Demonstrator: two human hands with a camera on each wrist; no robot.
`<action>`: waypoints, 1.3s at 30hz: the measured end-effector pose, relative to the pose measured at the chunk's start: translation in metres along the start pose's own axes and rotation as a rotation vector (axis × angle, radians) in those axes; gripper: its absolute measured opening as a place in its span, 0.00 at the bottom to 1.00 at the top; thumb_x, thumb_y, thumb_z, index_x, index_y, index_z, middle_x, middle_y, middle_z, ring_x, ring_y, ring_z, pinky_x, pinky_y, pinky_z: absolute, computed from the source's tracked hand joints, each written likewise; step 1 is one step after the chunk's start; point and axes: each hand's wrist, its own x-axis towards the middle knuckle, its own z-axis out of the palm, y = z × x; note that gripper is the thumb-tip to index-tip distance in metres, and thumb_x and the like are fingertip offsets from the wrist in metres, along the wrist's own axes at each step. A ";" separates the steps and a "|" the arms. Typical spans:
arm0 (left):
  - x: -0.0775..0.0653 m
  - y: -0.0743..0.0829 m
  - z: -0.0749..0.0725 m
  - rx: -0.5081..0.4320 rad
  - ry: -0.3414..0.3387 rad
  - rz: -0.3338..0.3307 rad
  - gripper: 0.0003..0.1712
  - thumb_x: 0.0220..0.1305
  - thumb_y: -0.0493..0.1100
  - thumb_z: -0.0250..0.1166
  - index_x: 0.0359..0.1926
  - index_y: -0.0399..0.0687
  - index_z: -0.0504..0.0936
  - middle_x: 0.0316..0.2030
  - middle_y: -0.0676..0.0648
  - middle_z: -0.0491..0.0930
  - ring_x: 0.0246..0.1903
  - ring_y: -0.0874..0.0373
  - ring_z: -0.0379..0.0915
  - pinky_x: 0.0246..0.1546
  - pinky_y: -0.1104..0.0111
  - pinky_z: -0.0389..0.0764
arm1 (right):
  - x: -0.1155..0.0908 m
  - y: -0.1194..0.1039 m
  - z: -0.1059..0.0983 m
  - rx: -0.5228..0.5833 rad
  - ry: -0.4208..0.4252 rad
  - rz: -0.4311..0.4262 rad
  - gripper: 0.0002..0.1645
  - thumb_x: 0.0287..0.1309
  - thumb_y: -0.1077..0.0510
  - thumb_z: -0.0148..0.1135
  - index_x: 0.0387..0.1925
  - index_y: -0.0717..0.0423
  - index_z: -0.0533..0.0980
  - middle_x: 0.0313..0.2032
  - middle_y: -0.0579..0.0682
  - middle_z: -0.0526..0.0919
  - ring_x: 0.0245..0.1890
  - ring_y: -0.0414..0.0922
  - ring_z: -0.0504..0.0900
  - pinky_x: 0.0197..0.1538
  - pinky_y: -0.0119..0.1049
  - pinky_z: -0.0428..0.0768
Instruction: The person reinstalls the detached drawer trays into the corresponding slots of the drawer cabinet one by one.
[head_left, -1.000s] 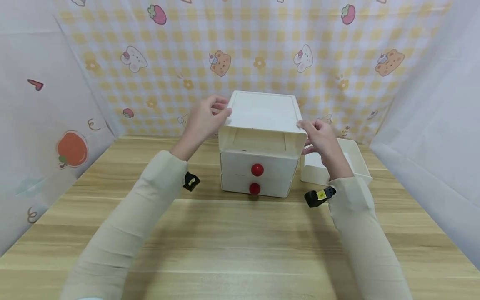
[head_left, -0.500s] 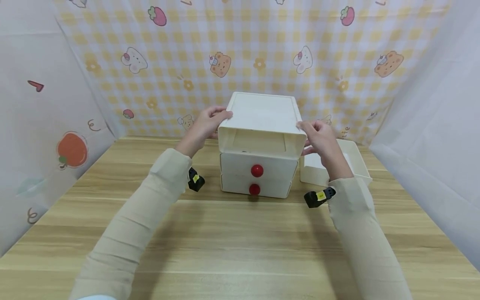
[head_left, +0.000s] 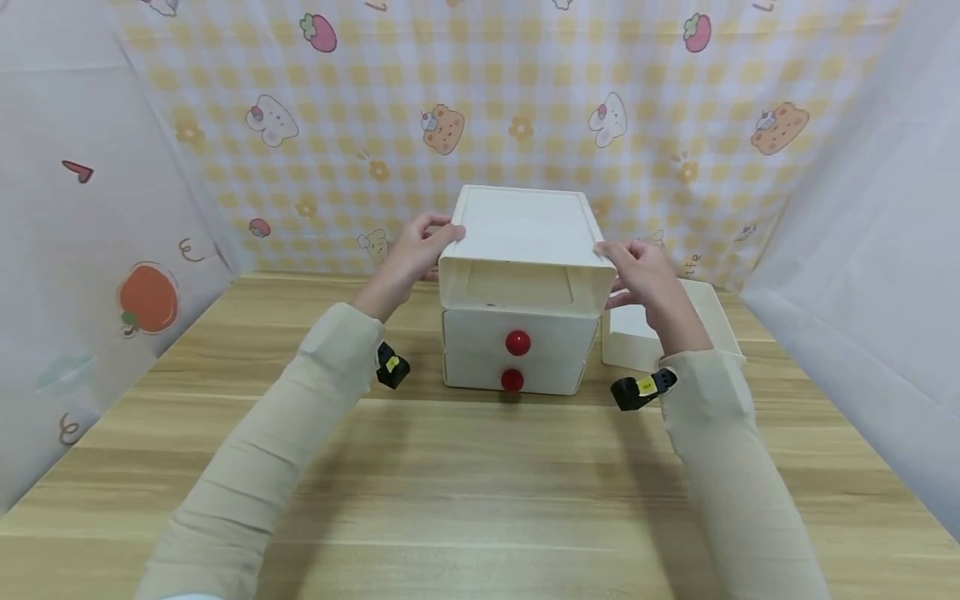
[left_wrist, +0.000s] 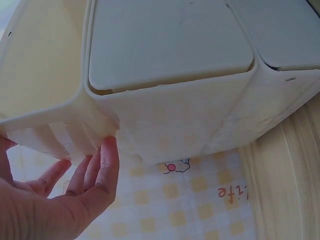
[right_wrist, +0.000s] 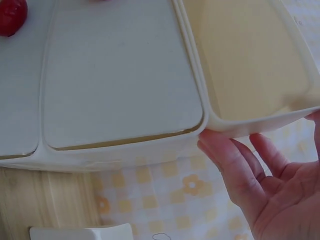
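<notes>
A white cabinet of stacked drawers stands mid-table, its top casing (head_left: 528,223) open at the front with no drawer inside. Beneath are two white drawer fronts (head_left: 477,327) with red knobs (head_left: 517,342). My left hand (head_left: 408,257) grips the casing's left side, thumb at the top edge. On the opposite side my right hand (head_left: 651,279) holds it likewise, thumb on the top corner. Both wrist views show bent fingers against the casing's side walls, near the joint with the compartment below: left fingers (left_wrist: 107,157) and right fingers (right_wrist: 227,157).
A loose white drawer (head_left: 628,344) lies on the wooden table (head_left: 480,483) right of the cabinet, partly behind my right forearm. A yellow checked curtain (head_left: 525,83) hangs close behind. White sheets (head_left: 67,275) flank the table.
My left hand has shifted slightly forward and down along the casing's side, its fingers coming closer against it. The right hand keeps its hold. The cabinet stays almost where it was.
</notes>
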 end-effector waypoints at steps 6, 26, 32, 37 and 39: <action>-0.005 -0.001 0.000 -0.008 0.007 0.023 0.26 0.65 0.53 0.53 0.60 0.47 0.64 0.55 0.41 0.69 0.48 0.45 0.74 0.41 0.60 0.82 | 0.003 -0.007 -0.004 -0.037 -0.062 0.013 0.25 0.61 0.41 0.51 0.43 0.59 0.68 0.34 0.50 0.77 0.27 0.40 0.81 0.31 0.33 0.84; -0.018 -0.004 0.012 -0.004 0.096 0.061 0.24 0.64 0.52 0.52 0.56 0.46 0.60 0.50 0.43 0.70 0.44 0.53 0.69 0.39 0.62 0.80 | 0.015 -0.016 -0.009 -0.099 -0.168 0.045 0.28 0.63 0.42 0.47 0.49 0.63 0.68 0.28 0.41 0.80 0.26 0.37 0.81 0.33 0.30 0.82; -0.021 -0.006 0.014 0.022 0.105 0.090 0.22 0.65 0.52 0.51 0.53 0.45 0.61 0.45 0.42 0.71 0.42 0.51 0.72 0.35 0.64 0.83 | 0.017 -0.013 -0.012 -0.092 -0.176 0.059 0.25 0.63 0.42 0.48 0.48 0.59 0.68 0.27 0.40 0.79 0.27 0.37 0.80 0.34 0.31 0.82; -0.021 -0.005 0.014 0.020 0.116 0.100 0.22 0.64 0.51 0.51 0.52 0.44 0.61 0.45 0.43 0.71 0.41 0.52 0.72 0.34 0.65 0.83 | 0.017 -0.013 -0.013 -0.078 -0.187 0.060 0.25 0.62 0.41 0.49 0.47 0.58 0.69 0.28 0.40 0.80 0.28 0.38 0.80 0.35 0.31 0.82; -0.021 -0.006 0.013 0.024 0.122 0.100 0.22 0.64 0.51 0.52 0.52 0.44 0.62 0.45 0.43 0.70 0.40 0.53 0.71 0.33 0.65 0.83 | 0.017 -0.012 -0.012 -0.072 -0.187 0.052 0.25 0.62 0.41 0.49 0.47 0.58 0.69 0.28 0.41 0.80 0.29 0.38 0.81 0.35 0.31 0.82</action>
